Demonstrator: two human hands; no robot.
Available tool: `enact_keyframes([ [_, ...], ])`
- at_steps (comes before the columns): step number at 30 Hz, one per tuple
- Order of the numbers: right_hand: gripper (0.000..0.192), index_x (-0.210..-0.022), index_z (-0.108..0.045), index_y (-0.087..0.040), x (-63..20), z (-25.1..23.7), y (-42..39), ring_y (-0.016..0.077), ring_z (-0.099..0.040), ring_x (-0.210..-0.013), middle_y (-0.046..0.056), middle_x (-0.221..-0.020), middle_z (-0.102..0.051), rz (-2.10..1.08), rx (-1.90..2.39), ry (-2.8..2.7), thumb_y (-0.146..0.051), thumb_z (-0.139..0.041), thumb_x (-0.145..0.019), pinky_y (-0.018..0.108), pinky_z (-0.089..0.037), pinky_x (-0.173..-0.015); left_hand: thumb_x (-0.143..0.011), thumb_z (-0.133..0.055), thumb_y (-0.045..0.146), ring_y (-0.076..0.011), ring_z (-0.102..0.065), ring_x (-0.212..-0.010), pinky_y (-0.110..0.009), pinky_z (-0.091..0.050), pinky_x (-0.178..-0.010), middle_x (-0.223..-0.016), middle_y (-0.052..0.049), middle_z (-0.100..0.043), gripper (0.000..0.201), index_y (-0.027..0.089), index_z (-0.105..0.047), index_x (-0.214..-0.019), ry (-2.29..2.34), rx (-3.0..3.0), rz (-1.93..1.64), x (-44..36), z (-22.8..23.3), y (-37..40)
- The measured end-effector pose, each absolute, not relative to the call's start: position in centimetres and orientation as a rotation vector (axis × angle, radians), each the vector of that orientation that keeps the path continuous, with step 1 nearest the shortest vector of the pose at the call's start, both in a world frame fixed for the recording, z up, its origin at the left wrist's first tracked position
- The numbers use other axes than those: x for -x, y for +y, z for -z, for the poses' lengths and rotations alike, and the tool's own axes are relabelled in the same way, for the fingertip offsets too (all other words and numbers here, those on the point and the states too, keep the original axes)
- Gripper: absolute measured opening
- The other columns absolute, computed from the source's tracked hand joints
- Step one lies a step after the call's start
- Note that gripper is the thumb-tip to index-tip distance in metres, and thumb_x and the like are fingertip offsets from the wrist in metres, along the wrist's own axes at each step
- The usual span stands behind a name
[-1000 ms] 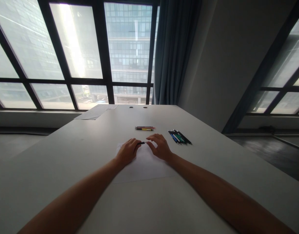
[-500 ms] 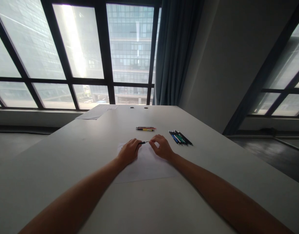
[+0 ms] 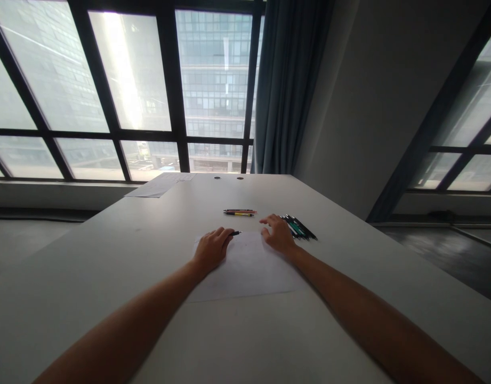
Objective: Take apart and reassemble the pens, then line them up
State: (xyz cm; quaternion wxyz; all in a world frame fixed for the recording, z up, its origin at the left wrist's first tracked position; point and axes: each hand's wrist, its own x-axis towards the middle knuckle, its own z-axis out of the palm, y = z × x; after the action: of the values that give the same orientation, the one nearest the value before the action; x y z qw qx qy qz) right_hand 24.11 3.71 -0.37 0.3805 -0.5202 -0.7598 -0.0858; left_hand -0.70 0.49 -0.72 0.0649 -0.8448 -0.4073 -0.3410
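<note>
My left hand is closed around a black pen, whose dark end points out to the right past the thumb and forefinger. Most of the pen is hidden in the hand. Under both hands lies a white sheet of paper. Over the sheet's far right edge, my right hand has thumb and forefinger spread, with nothing visible between them. Just beyond that hand, a row of dark, blue and green pens is partly covered by it.
A small group of pens, one of them yellow, lies past the sheet on the white table. More papers rest at the far left edge. Two dark round holes sit near the far edge, before the windows and curtain.
My right hand has let go of the pen's tip end and moved right, toward the row of pens, its fingers parting. My left hand keeps its place with the pen.
</note>
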Motion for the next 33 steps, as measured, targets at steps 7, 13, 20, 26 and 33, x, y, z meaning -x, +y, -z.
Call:
enact_keyframes([
  [7, 0.011, -0.073, -0.064, -0.017, -24.1, 1.3, 4.3, 0.0213, -0.060, -0.079, 0.008, -0.081, -0.067, 0.215, 1.407, -2.064, -0.012, -0.057, -0.079, 0.034, -0.043, -0.076, -0.093, -0.042, 0.019, -0.0194, -0.062, -0.084, -0.032, -0.051, -0.077, -0.092, -0.008, -0.065, 0.016, 0.016, -0.057, -0.101, -1.202, 2.659, 1.145, 0.6, 1.1, 0.8],
  [13, 0.009, -0.087, -0.063, -0.018, -22.1, -0.2, 2.7, 0.0168, -0.058, -0.072, 0.004, -0.081, -0.066, 0.009, 0.936, -1.916, -0.021, -0.055, -0.085, 0.031, -0.046, -0.068, -0.091, -0.042, 0.015, -0.0195, -0.062, -0.085, -0.033, -0.052, -0.077, -0.092, -0.009, -0.065, 0.018, 0.016, -0.057, -0.102, -1.222, 2.651, 1.141, 0.7, 1.5, 1.2],
  [20, 0.008, -0.085, -0.062, -0.020, -20.0, -0.6, 0.8, 0.0173, -0.057, -0.071, 0.004, -0.078, -0.063, -0.049, 0.800, -1.945, -0.022, -0.053, -0.086, 0.032, -0.047, -0.067, -0.091, -0.042, 0.013, -0.0192, -0.062, -0.085, -0.033, -0.053, -0.077, -0.093, -0.009, -0.065, 0.020, 0.016, -0.057, -0.103, -1.218, 2.661, 1.166, 0.7, 1.6, 1.2],
  [26, 0.010, -0.088, -0.062, -0.021, -19.9, -0.3, 0.7, 0.0182, -0.057, -0.074, 0.005, -0.081, -0.063, -0.045, 0.806, -1.978, -0.022, -0.052, -0.088, 0.034, -0.048, -0.071, -0.090, -0.043, 0.012, -0.0185, -0.062, -0.084, -0.033, -0.053, -0.077, -0.092, -0.008, -0.065, 0.021, 0.018, -0.058, -0.103, -1.174, 2.675, 1.179, 0.7, 1.7, 1.3],
  [33, 0.010, -0.088, -0.062, -0.021, -19.8, -0.2, 0.6, 0.0178, -0.057, -0.075, 0.004, -0.081, -0.063, -0.027, 0.777, -2.014, -0.019, -0.052, -0.088, 0.035, -0.047, -0.074, -0.090, -0.042, 0.013, -0.0186, -0.062, -0.085, -0.033, -0.053, -0.078, -0.092, -0.008, -0.064, 0.021, 0.018, -0.058, -0.103, -1.126, 2.718, 1.132, 0.7, 1.6, 1.1],
])
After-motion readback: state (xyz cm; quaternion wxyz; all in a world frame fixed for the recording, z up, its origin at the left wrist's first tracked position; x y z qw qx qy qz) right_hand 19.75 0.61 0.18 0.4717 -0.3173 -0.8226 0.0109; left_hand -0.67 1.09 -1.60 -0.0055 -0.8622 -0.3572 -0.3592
